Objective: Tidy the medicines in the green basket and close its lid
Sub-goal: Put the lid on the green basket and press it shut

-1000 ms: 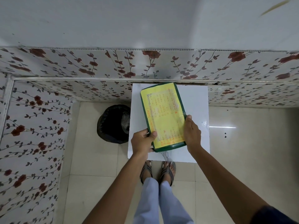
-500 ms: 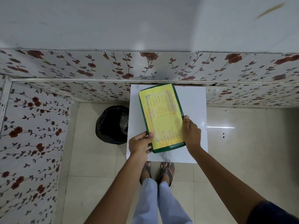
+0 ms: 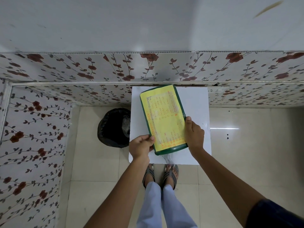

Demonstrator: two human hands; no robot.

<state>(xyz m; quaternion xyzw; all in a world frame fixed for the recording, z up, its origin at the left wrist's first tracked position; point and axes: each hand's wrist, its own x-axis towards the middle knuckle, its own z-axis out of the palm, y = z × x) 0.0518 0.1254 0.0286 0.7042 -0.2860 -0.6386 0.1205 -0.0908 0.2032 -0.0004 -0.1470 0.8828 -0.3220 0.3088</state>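
Beige floor tiles nearest, sandalled feet partly under white table edge. Left hand pinches the near-left edge of the green basket, thumb on top; right hand is clamped on its right side, fingers hidden behind. Basket sits on the table, skewed, lid down, yellow sheet with small unreadable orange writing covering it; medicines not visible. Black bin left, partly cut by table. Floral wall panels behind.
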